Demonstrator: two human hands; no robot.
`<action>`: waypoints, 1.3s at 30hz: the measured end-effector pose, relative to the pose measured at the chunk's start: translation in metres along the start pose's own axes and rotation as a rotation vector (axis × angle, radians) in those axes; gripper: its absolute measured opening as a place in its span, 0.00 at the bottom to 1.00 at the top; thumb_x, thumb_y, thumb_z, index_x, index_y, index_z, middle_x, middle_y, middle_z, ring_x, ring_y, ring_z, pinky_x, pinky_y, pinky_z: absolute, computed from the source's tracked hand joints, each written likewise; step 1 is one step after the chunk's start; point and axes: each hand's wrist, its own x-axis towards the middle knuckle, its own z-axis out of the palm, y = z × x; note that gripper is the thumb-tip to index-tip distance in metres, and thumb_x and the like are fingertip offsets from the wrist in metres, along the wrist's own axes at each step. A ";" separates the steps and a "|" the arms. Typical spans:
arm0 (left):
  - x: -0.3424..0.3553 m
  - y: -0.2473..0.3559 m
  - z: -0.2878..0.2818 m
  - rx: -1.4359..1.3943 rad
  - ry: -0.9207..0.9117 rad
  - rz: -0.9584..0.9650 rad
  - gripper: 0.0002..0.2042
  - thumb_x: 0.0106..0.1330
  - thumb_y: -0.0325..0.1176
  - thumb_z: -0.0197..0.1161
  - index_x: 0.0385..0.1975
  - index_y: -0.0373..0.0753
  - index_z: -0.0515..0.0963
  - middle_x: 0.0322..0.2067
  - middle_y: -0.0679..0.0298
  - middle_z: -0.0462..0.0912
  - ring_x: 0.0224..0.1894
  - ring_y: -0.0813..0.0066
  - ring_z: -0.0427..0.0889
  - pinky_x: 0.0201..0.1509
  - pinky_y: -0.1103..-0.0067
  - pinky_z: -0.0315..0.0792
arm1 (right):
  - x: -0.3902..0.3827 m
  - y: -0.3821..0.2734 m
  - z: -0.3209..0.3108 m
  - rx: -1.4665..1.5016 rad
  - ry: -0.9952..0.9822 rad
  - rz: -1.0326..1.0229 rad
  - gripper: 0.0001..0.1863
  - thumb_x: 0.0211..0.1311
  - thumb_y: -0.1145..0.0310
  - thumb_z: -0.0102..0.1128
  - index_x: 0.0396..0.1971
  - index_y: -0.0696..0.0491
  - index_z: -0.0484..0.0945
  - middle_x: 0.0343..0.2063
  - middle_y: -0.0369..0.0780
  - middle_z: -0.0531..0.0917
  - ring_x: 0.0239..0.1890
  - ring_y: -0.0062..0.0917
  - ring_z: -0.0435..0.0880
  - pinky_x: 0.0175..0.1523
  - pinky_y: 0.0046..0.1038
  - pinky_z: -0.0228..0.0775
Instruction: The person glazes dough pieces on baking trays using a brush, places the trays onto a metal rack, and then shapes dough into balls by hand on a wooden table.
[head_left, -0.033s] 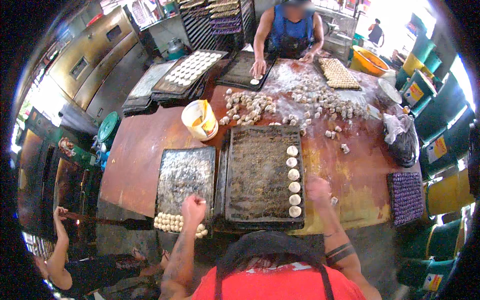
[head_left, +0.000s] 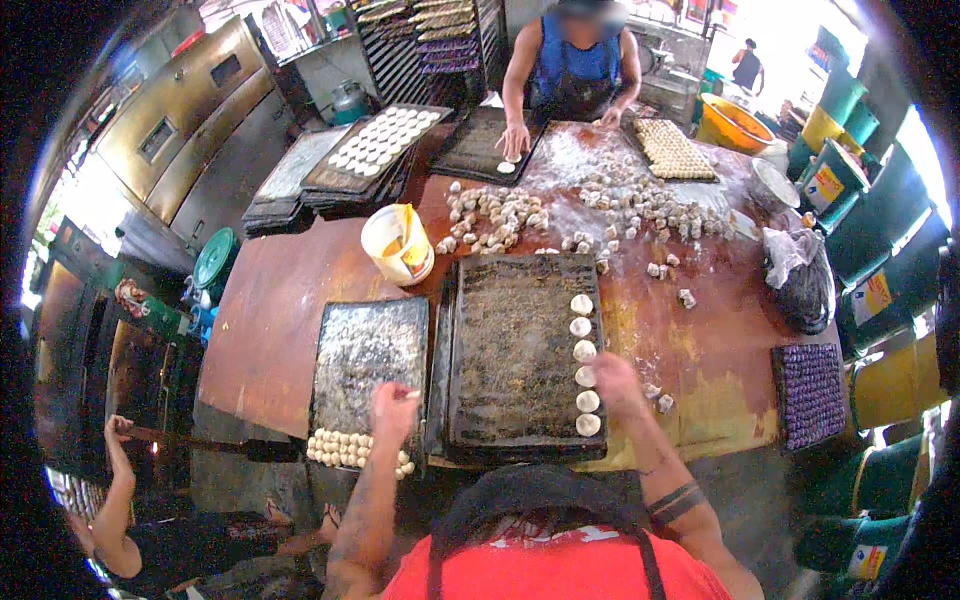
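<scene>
Reference: big tray (head_left: 510, 360). Six pale discs (head_left: 587, 401) are set in one column along its right edge. A small pale bit (head_left: 412, 395) is pinched at the fingertips of the left hand (head_left: 393, 412), left of the big tray, over the side tray (head_left: 370, 350). The right hand (head_left: 615, 382) is held at the big tray's right edge, beside the discs; its fingers are blurred, so whether anything is gripped can't be told (same for contact with a disc).

Handling, judged by look: discs and bit are probably light, soft dough, easily dented, maybe tacky where unfloured. Discs are best taken flat by the rim, pressed lightly; the bit by its sides.

Around: balls (head_left: 345, 447) are packed at the side tray's near end, left of the big tray, close by the left wrist. A tub (head_left: 380, 240) is stood past the big tray's far left corner. Floured lumps (head_left: 495, 218) are heaped beyond its far edge. Loose lumps (head_left: 664, 403) are scattered right of it, near the right hand, so room is cut there. Purple pieces (head_left: 810, 395) are racked up well to its right. A co-worker's hand (head_left: 515, 140) is seen well beyond it, out of the way.
</scene>
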 end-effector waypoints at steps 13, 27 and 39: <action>-0.002 0.170 0.047 -1.211 -0.626 -0.184 0.18 0.71 0.27 0.65 0.59 0.32 0.75 0.51 0.58 0.83 0.52 0.72 0.83 0.60 0.74 0.78 | -0.010 -0.142 0.097 -0.446 0.027 -0.702 0.18 0.59 0.80 0.64 0.50 0.54 0.82 0.41 0.42 0.84 0.45 0.37 0.84 0.53 0.37 0.77; -0.006 0.198 0.056 -0.712 -0.280 0.175 0.13 0.70 0.25 0.66 0.52 0.29 0.79 0.44 0.60 0.85 0.43 0.74 0.84 0.51 0.78 0.80 | -0.001 -0.169 0.090 0.270 0.039 0.117 0.12 0.69 0.68 0.66 0.47 0.57 0.80 0.39 0.36 0.83 0.38 0.18 0.79 0.46 0.25 0.75; 0.012 0.212 0.068 -1.156 -0.708 -0.248 0.16 0.66 0.26 0.69 0.52 0.33 0.79 0.41 0.62 0.85 0.41 0.71 0.85 0.48 0.74 0.81 | 0.012 -0.143 0.051 -0.374 -0.011 -0.587 0.23 0.49 0.73 0.75 0.48 0.51 0.81 0.53 0.44 0.81 0.61 0.44 0.77 0.65 0.43 0.71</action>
